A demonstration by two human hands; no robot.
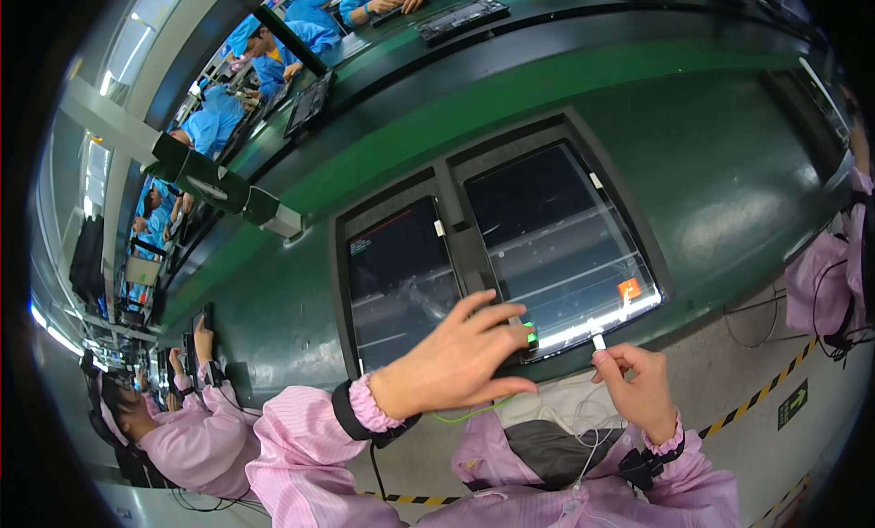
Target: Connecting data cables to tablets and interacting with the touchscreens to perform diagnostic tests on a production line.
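With the right hand (638, 388), we pinch the white plug (599, 342) at the near edge of the right tablet (558, 227); we cannot tell whether it is seated. Our left hand (460, 359), spread wide, is at that tablet's near left corner. The left tablet (396, 259) lies beside it in the dark tray (472, 265) on the green desk (711, 191).
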